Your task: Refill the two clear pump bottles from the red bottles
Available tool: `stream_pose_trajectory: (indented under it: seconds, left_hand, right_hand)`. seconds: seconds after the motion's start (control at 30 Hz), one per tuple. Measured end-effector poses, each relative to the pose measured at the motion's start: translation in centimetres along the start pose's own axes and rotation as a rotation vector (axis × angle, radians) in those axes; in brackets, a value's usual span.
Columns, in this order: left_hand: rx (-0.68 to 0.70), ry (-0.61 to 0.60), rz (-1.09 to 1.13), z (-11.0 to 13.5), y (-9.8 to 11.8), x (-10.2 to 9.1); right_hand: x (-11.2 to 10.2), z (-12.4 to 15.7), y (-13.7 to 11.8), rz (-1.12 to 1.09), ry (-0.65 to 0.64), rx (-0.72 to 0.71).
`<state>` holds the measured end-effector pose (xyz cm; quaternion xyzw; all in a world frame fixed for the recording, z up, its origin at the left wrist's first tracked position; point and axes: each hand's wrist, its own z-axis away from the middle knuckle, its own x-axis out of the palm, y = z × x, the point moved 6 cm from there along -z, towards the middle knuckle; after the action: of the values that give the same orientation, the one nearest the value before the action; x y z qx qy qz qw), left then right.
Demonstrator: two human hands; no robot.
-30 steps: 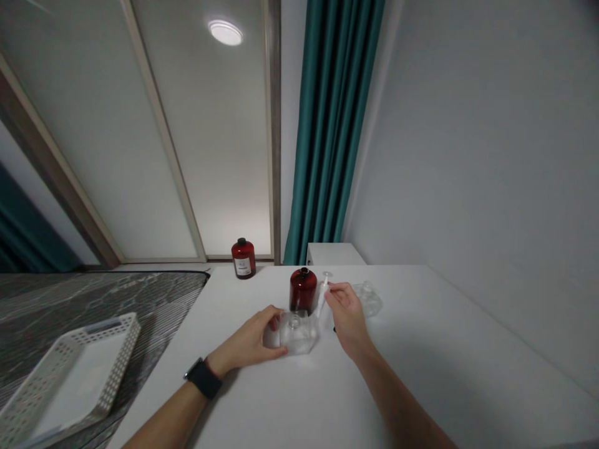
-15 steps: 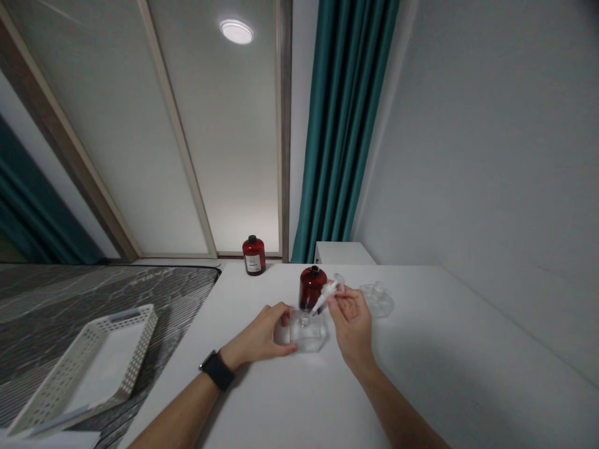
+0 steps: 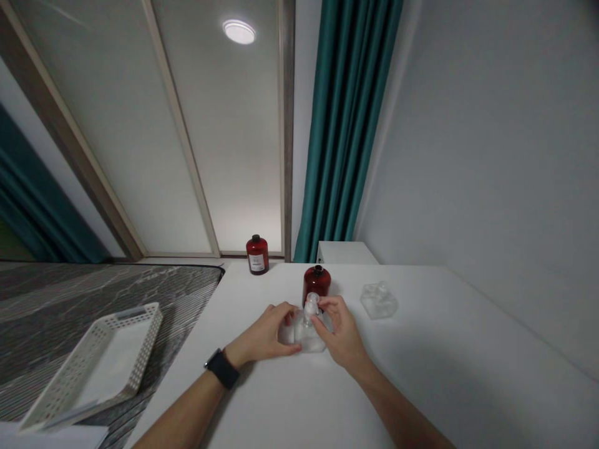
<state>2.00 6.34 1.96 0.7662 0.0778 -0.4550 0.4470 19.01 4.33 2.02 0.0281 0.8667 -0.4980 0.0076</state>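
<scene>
A clear, low bottle (image 3: 309,340) stands on the white table, with my left hand (image 3: 274,332) gripping its left side between thumb and fingers. My right hand (image 3: 340,330) pinches a whitish pump head (image 3: 311,304), which sits upright at the bottle's neck; whether its thread has caught I cannot tell. Just behind them is a dark red bottle (image 3: 316,280) with an uncovered mouth. To the right lies another clear bottle (image 3: 379,302) of similar shape.
A second red bottle (image 3: 257,255) with a black cap and white label stands at the table's far left. On the floor side, a white perforated basket (image 3: 96,358) is at left. A white cabinet (image 3: 346,251) and green curtain (image 3: 349,137) are behind the table.
My right hand has moved left and brought the pump head from a slant beside the clear bottle to upright on its neck. My left hand keeps its hold.
</scene>
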Motion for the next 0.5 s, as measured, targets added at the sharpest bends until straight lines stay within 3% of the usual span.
stream_pose_trajectory:
  seconds: [0.27,0.5]
  left_hand:
    - [-0.002,0.0,-0.003,-0.03,0.32,-0.25]
    - [-0.008,-0.013,0.009,0.03,0.29,-0.31]
  right_hand:
    - [0.48,-0.01,0.55,0.051,-0.144,0.04]
    - [0.44,-0.16,0.35,0.077,-0.183,0.034]
